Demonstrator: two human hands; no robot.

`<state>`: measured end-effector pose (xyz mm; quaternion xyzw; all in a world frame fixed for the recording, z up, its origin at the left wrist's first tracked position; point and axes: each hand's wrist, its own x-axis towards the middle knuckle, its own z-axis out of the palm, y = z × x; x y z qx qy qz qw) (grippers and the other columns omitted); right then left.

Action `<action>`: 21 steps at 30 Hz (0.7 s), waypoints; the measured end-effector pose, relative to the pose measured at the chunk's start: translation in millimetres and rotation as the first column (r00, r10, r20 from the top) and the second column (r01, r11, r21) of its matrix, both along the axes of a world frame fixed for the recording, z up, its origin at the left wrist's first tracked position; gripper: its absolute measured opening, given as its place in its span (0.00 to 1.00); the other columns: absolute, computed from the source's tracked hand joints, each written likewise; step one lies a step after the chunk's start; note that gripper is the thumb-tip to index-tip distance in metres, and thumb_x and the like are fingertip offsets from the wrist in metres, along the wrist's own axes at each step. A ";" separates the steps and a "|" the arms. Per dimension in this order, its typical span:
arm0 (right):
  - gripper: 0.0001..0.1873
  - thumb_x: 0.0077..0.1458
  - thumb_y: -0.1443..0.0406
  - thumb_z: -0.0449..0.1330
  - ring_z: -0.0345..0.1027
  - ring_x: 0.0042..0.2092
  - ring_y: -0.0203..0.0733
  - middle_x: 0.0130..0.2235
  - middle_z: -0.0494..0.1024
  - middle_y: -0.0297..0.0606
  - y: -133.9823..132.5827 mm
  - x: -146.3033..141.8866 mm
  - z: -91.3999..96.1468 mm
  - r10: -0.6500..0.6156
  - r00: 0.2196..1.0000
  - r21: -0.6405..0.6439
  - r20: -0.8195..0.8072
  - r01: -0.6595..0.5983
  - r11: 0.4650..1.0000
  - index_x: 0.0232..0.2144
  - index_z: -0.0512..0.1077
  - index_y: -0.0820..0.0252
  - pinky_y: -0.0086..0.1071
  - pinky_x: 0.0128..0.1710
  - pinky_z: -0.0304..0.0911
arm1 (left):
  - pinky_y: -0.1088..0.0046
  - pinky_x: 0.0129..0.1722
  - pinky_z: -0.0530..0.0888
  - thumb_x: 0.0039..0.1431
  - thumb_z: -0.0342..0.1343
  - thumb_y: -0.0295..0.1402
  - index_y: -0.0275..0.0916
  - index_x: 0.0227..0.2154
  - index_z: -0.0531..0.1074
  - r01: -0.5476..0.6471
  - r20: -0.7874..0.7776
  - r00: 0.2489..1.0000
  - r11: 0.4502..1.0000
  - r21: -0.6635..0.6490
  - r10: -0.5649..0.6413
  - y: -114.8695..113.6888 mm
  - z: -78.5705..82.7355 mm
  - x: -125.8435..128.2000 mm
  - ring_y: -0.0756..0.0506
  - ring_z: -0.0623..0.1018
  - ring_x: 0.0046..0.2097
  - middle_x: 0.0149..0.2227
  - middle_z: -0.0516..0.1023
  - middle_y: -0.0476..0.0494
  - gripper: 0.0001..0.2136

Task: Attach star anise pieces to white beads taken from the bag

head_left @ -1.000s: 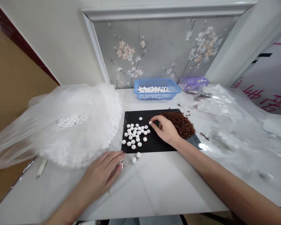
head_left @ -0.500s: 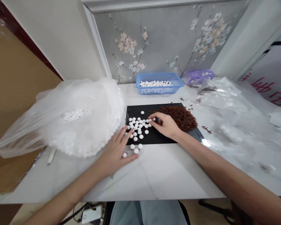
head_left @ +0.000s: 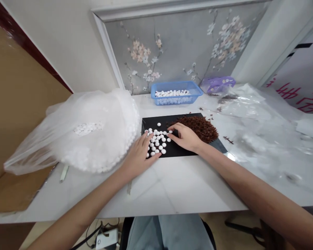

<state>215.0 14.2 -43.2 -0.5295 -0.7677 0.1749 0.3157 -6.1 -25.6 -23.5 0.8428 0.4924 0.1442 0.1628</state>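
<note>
A black mat [head_left: 182, 151] lies on the white table. Several small white round pieces [head_left: 158, 140] are scattered on its left half and a heap of reddish-brown bits [head_left: 200, 126] covers its right half. My left hand [head_left: 141, 156] lies flat with fingers stretched out at the mat's left front edge, touching the white pieces. My right hand [head_left: 185, 136] rests between the white pieces and the brown heap, fingers curled, fingertips touching a white piece.
A large clear plastic bag [head_left: 88, 133] full of white pieces sits at the left. At the back stand a blue basket [head_left: 176, 93] holding white pieces and a purple bag [head_left: 217, 83]. Crumpled clear plastic [head_left: 261, 118] covers the right side.
My left hand has slid forward from the bare table onto the mat's edge, pushing the stray white pieces onto the mat. The right hand has shifted slightly left. The view tilted down.
</note>
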 end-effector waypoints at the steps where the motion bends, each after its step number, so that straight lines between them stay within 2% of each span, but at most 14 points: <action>1: 0.13 0.54 0.60 0.54 0.59 0.23 0.31 0.38 0.71 0.38 -1.1 -1.4 0.3 0.003 1.000 -0.007 -0.001 -0.003 1.000 0.38 0.69 0.61 0.30 0.26 0.59 | 0.60 0.60 0.50 0.56 0.46 0.48 0.42 0.60 0.46 -0.008 0.036 0.999 1.000 -0.007 0.008 1.7 -0.7 3.2 0.41 0.48 0.64 0.64 0.46 0.40 0.32; 3: 0.15 0.55 0.57 0.53 0.61 0.25 0.34 0.37 0.71 0.38 -3.6 -4.2 1.5 0.005 1.000 -0.012 0.002 -0.005 1.000 0.40 0.69 0.61 0.32 0.28 0.60 | 0.62 0.60 0.50 0.55 0.47 0.48 0.42 0.60 0.48 -0.043 0.152 0.987 0.998 -0.041 0.049 7.1 -2.2 8.8 0.42 0.50 0.63 0.63 0.49 0.41 0.31; 5: 0.18 0.55 0.54 0.53 0.64 0.32 0.39 0.38 0.71 0.40 -5.7 -6.9 2.7 0.020 1.000 0.032 0.011 -0.020 0.999 0.40 0.69 0.61 0.34 0.35 0.62 | 0.63 0.59 0.53 0.56 0.47 0.47 0.43 0.57 0.53 -0.111 0.325 0.936 0.989 -0.100 0.138 16.0 -2.7 13.1 0.43 0.56 0.61 0.61 0.56 0.42 0.28; 8: 0.25 0.50 0.50 0.56 0.60 0.47 0.49 0.44 0.70 0.44 -8.8 -10.7 2.2 0.066 0.998 0.124 0.004 -0.066 0.990 0.44 0.66 0.61 0.42 0.48 0.58 | 0.66 0.56 0.58 0.58 0.44 0.46 0.41 0.52 0.61 -0.216 0.578 0.760 0.954 -0.208 0.298 35.8 -2.1 18.2 0.44 0.62 0.57 0.56 0.64 0.42 0.22; 11: 0.43 0.42 0.45 0.60 0.51 0.55 0.55 0.53 0.62 0.49 -12.9 -15.0 -1.5 0.152 0.988 0.114 -0.008 -0.150 0.982 0.54 0.56 0.61 0.50 0.52 0.53 | 0.67 0.56 0.58 0.58 0.45 0.44 0.41 0.48 0.65 -0.198 0.694 0.635 0.940 -0.279 0.340 57.1 -3.5 21.1 0.44 0.64 0.56 0.54 0.66 0.43 0.19; 13: 0.52 0.36 0.42 0.61 0.45 0.59 0.56 0.58 0.55 0.50 -15.4 -18.2 -4.7 0.220 0.975 0.085 0.018 -0.220 0.972 0.58 0.49 0.61 0.52 0.55 0.49 | 0.67 0.56 0.58 0.58 0.45 0.44 0.41 0.47 0.66 -0.146 0.725 0.607 0.943 -0.300 0.325 66.9 -6.5 21.3 0.44 0.66 0.55 0.52 0.69 0.43 0.18; 16: 0.59 0.33 0.40 0.60 0.37 0.62 0.57 0.61 0.48 0.53 -15.8 -23.8 -7.5 0.243 0.967 0.043 0.076 -0.247 0.968 0.60 0.44 0.63 0.53 0.57 0.44 | 0.66 0.54 0.60 0.58 0.43 0.43 0.39 0.46 0.67 -0.082 0.748 0.589 0.943 -0.322 0.307 71.4 -10.8 20.0 0.45 0.70 0.50 0.44 0.74 0.42 0.18; 21: 0.59 0.34 0.39 0.60 0.35 0.63 0.56 0.61 0.47 0.56 -2.3 -40.3 -3.8 0.187 0.979 0.019 0.085 -0.189 0.982 0.60 0.45 0.67 0.52 0.59 0.41 | 0.66 0.50 0.63 0.57 0.45 0.42 0.38 0.41 0.70 -0.044 0.775 0.560 0.945 -0.326 0.293 68.3 -13.1 17.4 0.45 0.74 0.43 0.35 0.76 0.44 0.16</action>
